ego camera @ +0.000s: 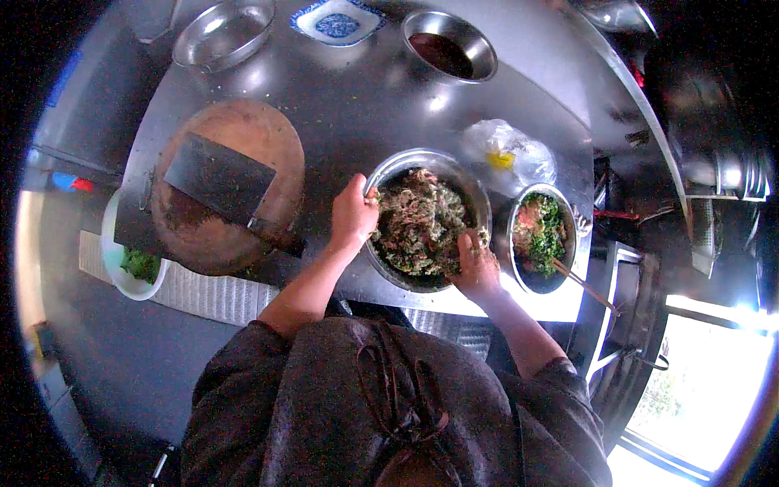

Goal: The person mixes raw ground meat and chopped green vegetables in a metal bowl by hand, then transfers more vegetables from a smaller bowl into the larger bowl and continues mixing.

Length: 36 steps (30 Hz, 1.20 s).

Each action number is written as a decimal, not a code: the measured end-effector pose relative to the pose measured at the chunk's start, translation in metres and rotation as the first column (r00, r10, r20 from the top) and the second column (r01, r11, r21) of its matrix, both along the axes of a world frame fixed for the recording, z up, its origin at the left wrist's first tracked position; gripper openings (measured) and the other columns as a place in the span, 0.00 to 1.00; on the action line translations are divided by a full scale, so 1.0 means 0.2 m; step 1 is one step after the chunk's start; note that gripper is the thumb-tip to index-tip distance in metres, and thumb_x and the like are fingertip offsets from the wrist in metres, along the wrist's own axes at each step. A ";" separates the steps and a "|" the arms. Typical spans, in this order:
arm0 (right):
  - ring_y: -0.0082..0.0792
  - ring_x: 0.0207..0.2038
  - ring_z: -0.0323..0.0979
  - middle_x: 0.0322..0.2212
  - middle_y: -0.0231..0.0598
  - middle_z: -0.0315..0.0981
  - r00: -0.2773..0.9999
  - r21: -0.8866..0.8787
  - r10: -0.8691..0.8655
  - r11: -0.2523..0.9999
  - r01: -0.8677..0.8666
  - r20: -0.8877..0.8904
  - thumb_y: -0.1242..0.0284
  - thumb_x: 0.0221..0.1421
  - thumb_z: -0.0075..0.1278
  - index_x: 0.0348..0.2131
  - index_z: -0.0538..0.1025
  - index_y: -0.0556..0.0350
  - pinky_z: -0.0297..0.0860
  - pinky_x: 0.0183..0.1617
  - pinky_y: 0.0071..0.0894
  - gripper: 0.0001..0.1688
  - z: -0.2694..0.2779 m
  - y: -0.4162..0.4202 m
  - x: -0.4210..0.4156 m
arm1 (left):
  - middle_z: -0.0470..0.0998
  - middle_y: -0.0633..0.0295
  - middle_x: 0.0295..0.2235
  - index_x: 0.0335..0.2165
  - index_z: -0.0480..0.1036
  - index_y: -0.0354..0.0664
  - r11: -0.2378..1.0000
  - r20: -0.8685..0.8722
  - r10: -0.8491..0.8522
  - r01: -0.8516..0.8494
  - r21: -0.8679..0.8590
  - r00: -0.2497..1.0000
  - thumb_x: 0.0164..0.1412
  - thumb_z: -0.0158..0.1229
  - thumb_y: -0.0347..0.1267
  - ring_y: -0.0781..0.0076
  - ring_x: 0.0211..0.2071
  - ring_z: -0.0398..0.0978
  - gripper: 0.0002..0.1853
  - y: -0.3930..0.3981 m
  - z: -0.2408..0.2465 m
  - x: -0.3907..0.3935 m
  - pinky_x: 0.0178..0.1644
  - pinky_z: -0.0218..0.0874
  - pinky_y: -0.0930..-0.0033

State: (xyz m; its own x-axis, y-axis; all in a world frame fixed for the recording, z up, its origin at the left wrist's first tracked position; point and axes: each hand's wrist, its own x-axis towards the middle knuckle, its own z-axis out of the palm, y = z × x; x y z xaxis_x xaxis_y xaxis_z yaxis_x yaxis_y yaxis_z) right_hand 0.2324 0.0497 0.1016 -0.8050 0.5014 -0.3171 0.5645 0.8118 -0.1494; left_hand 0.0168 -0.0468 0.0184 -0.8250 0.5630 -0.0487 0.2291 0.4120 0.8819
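A large metal bowl [480, 201] stands at the front of the steel table and holds a heap of minced meat mixed with chopped greens [420, 213]. My left hand [355, 210] grips the bowl's left rim, thumb up, with bits of the mixture on its fingers. At the bowl's lower right, my right hand [476, 262] rests in the mixture's edge; its fingers are partly bent, smeared with mince, and whether they hold any of it is hard to tell. Right of it stands a smaller metal bowl [511, 243] with pink mince, chopped greens and wooden chopsticks [584, 286].
A cleaver [219, 176] lies on a round wooden chopping block [277, 134] at left. Behind are a metal basin [225, 36], a blue-and-white dish [338, 25] and a bowl of dark liquid [439, 53]. A plastic bag [517, 152] lies at right, a bowl of greens [140, 286] lower left.
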 end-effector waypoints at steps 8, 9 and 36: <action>0.46 0.32 0.71 0.33 0.53 0.67 0.922 0.047 0.236 0.964 -0.263 0.308 0.73 0.41 0.48 0.44 0.61 0.69 0.70 0.33 0.39 0.29 -0.12 0.01 -0.37 | 0.72 0.48 0.22 0.26 0.62 0.38 0.997 -0.017 -0.055 0.054 -0.051 0.998 0.51 0.52 0.28 0.45 0.27 0.71 0.07 -0.01 0.02 -0.02 0.27 0.59 0.53; 0.46 0.33 0.71 0.33 0.53 0.67 0.915 -0.015 0.192 0.980 -0.200 0.354 0.73 0.40 0.48 0.45 0.61 0.69 0.70 0.33 0.39 0.30 -0.09 0.01 -0.41 | 0.73 0.49 0.22 0.26 0.62 0.38 0.996 -0.017 -0.052 0.051 -0.074 0.998 0.51 0.53 0.28 0.46 0.27 0.72 0.07 0.01 0.03 -0.04 0.27 0.60 0.53; 0.42 0.42 0.68 0.40 0.46 0.70 0.964 -0.628 0.190 0.778 -0.031 0.187 0.44 0.43 0.48 0.45 0.70 0.47 0.62 0.46 0.37 0.36 -0.12 0.27 -0.81 | 0.70 0.46 0.22 0.24 0.61 0.36 0.999 -0.033 0.008 -0.007 0.031 0.999 0.47 0.52 0.25 0.42 0.28 0.69 0.07 -0.02 -0.01 -0.05 0.29 0.58 0.54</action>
